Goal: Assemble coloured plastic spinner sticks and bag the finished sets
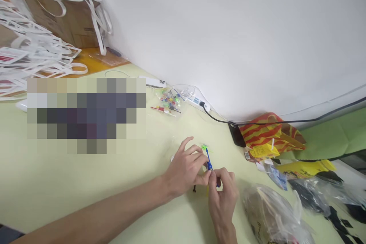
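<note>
Fingertips of the right hand (223, 192) pinch the lower end of a slim blue plastic piece (208, 155). The left hand (185, 167) has its grip closed on it slightly higher, as far as I can tell. The piece is over the desk (137, 167), its tip beside small green bits (205, 147); I can't judge whether they touch. Opposing twists might snap something that thin, and a loose pinch could drop it. Farther off lies a packet of coloured pieces (171, 101), near a power strip (193, 99).

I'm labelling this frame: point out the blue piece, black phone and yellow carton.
Blue piece (208, 158), head view, on its shaft.
Black phone (237, 134), head view, mid-surface.
Yellow carton (260, 153), head view, on its side.
</note>
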Demonstrator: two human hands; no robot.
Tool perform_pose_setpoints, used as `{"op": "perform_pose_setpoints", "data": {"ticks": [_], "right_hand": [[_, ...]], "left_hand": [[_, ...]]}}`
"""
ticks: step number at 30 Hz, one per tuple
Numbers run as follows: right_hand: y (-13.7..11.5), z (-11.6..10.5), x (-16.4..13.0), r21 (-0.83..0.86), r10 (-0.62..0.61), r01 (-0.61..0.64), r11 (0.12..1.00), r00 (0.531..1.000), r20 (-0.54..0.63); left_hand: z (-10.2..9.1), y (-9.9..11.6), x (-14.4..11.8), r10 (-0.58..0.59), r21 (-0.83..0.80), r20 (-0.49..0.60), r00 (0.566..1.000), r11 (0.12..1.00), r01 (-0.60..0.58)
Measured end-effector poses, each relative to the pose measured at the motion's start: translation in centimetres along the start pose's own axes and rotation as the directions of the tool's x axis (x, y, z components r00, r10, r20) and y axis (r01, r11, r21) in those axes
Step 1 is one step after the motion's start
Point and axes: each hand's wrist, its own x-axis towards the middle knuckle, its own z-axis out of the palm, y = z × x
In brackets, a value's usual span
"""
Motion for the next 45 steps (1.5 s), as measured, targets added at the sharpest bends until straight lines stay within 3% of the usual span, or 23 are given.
{"op": "perform_pose_setpoints", "data": {"ticks": [3, 5, 7, 9, 11, 13, 15, 17, 18, 20, 22, 28, 35, 39, 45], "right_hand": [[0.2, -0.1, 0.1, -0.004, 0.001, -0.001, 1.000, 1.000, -0.017], [1.1, -0.8, 0.2, -0.021, 0.095, -0.098, 0.995, 0.990, -0.102], [2.5, -1.9, 0.2, -0.040, 0.255, -0.273, 0.961, 0.935, -0.248], [3.6, -3.1, 0.2, -0.057, 0.320, -0.354, 0.933, 0.894, -0.314], [3.5, -3.6, 0.0, -0.076, 0.260, -0.288, 0.955, 0.930, -0.261], [2.0, -3.3, -0.2, -0.093, 0.124, -0.142, 0.985, 0.976, -0.180], [-0.7, -2.1, -0.3, -0.120, -0.002, -0.013, 0.993, 0.992, -0.130], [-3.9, -0.6, -0.5, -0.168, -0.020, 0.004, 0.986, 0.996, -0.091], [-5.4, 0.2, -0.6, -0.188, -0.009, -0.006, 0.982, 0.997, -0.078], [-8.0, 1.9, -0.9, -0.177, 0.012, -0.016, 0.984, 1.000, -0.020], [-9.8, 3.5, -1.1, -0.145, 0.019, -0.015, 0.989, 0.999, 0.031], [-11.5, 6.9, -1.2, -0.202, -0.012, 0.038, 0.979, 0.992, 0.128], [-11.0, 8.7, -0.5, -0.322, -0.011, 0.045, 0.946, 0.994, 0.106], [-10.9, 9.5, 0.1, -0.406, 0.044, 0.019, 0.914, 0.988, 0.145], [-11.5, 9.2, -0.1, -0.352, 0.064, -0.019, 0.936, 0.991, 0.117]], "left_hand": [[-0.3, 0.2, 0.2, 0.032, 0.038, -0.009, 0.999, 0.999, -0.032], [-1.0, 0.1, 0.4, 0.056, 0.060, -0.018, 0.998, 0.997, -0.054], [-2.3, -0.4, 0.7, 0.062, 0.069, -0.031, 0.998, 0.996, -0.060], [-4.0, -1.5, 1.1, 0.048, 0.066, -0.043, 0.998, 0.997, -0.045], [-6.0, -2.9, 1.5, 0.015, 0.063, -0.029, 0.999, 0.998, -0.013], [-8.0, -4.1, 1.4, -0.031, 0.089, 0.006, 1.000, 0.996, 0.030], [-9.9, -5.0, 0.7, -0.073, 0.101, 0.061, 0.996, 0.993, 0.066], [-11.7, -5.6, -0.6, -0.128, 0.093, 0.169, 0.977, 0.989, 0.113], [-12.5, -5.7, -1.4, -0.159, 0.091, 0.242, 0.957, 0.986, 0.141], [-13.8, -6.0, -2.7, -0.206, 0.094, 0.438, 0.875, 0.978, 0.184], [-14.7, -6.3, -3.6, -0.217, 0.109, 0.529, 0.820, 0.976, 0.188], [-14.1, -7.7, -3.7, -0.090, 0.017, 0.533, 0.842, 0.995, 0.096], [-12.5, -9.5, -2.7, 0.041, 0.029, 0.519, 0.854, 0.997, -0.066], [-12.6, -9.8, -2.9, 0.000, 0.110, 0.495, 0.869, 0.992, -0.063], [-13.2, -9.8, -3.8, -0.058, 0.112, 0.554, 0.831, 0.994, -0.005]]}}
